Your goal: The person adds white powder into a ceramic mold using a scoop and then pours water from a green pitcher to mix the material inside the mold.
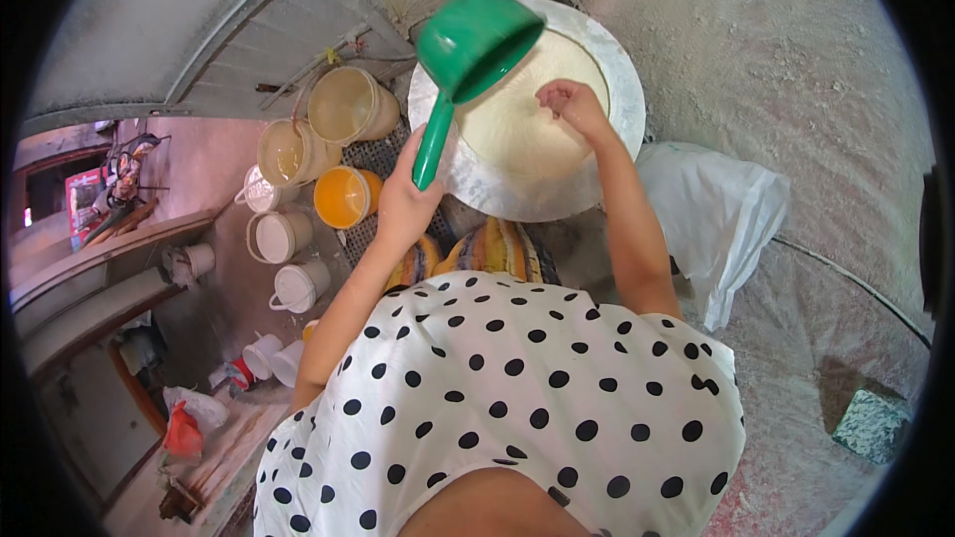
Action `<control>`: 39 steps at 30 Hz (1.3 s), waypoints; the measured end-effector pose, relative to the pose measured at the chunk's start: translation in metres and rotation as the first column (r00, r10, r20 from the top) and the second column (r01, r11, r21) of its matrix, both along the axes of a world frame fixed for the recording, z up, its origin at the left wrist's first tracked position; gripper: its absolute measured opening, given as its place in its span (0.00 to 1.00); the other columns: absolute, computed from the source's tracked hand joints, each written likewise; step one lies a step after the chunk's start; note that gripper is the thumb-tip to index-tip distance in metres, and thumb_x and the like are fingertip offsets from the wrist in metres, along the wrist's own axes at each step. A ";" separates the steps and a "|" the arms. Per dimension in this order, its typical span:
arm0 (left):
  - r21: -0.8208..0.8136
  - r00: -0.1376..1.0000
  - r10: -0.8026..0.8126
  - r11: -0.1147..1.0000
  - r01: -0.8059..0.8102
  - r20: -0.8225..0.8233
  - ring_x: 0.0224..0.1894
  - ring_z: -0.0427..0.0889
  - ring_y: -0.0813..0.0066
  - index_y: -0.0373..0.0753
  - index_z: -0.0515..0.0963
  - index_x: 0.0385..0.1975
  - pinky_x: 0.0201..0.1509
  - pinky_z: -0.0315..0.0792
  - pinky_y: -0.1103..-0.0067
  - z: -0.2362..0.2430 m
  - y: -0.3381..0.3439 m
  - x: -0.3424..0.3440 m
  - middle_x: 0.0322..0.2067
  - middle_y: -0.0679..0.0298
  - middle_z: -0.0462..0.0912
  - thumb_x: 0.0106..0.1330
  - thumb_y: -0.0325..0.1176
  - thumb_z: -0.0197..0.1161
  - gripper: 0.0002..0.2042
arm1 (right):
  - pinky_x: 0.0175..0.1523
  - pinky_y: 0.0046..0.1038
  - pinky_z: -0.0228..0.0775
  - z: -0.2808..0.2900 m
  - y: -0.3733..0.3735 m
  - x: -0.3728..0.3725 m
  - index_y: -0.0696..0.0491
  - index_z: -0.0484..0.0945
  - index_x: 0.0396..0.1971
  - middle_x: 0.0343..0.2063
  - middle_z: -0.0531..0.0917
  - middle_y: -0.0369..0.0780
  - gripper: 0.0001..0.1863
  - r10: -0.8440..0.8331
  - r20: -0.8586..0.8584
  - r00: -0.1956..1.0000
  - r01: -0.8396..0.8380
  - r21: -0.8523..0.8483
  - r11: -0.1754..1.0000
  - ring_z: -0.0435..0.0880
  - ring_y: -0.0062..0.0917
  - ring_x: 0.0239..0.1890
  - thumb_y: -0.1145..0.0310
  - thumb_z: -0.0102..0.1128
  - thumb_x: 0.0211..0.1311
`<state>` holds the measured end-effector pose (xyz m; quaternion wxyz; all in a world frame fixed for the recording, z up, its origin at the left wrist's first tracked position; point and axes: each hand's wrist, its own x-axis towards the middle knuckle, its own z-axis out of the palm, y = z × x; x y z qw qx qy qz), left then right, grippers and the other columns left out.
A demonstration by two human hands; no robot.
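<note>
A green plastic water dipper (468,45) is held up by its handle in my left hand (413,189), whose fingers are wrapped round it. The dipper's bowl is tilted, its mouth turned toward the wide metal basin (625,60) in front of me, and it covers the basin's far left rim. A pale cream mass (522,134) fills much of the basin; I cannot tell whether it is powder or a thick liquid. Above this mass is my right hand (572,104), fingers curled in together. Whatever those fingers hold, if anything, is hidden.
To the left stand several buckets, among them a yellow one (347,196), a large cream one (348,107) and lidded white ones (295,288). A white plastic sack (711,209) lies right of the basin. A grey metal panel (189,30) borders the far left.
</note>
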<state>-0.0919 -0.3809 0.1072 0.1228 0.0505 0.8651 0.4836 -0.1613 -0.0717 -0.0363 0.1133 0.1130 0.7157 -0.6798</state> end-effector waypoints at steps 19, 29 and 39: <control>0.707 0.655 -0.306 0.100 -0.700 0.691 0.17 0.63 0.85 0.38 0.63 0.28 0.20 0.62 0.86 -0.006 -0.049 0.007 0.20 0.69 0.62 0.70 0.31 0.51 0.09 | 0.30 0.22 0.66 0.052 -0.007 -0.006 0.56 0.81 0.26 0.20 0.78 0.30 0.07 0.140 0.041 0.989 -0.146 0.230 0.962 0.73 0.17 0.23 0.69 0.62 0.59; 0.706 0.693 -0.187 0.009 -0.708 0.697 0.17 0.63 0.85 0.39 0.64 0.27 0.19 0.62 0.86 -0.006 -0.074 0.010 0.20 0.70 0.63 0.67 0.31 0.54 0.09 | 0.26 0.17 0.59 -0.013 -0.017 -0.010 0.54 0.77 0.29 0.20 0.76 0.32 0.07 0.407 -0.247 0.879 -0.194 0.595 0.780 0.69 0.14 0.20 0.75 0.49 0.62; 0.656 0.667 -0.184 -0.128 -0.744 0.722 0.19 0.65 0.85 0.38 0.65 0.29 0.20 0.62 0.85 -0.047 -0.127 0.032 0.24 0.69 0.65 0.67 0.30 0.54 0.07 | 0.33 0.40 0.71 0.005 -0.022 -0.002 0.55 0.77 0.26 0.21 0.81 0.47 0.09 -0.006 -0.162 0.987 0.131 0.769 0.626 0.80 0.43 0.26 0.66 0.54 0.60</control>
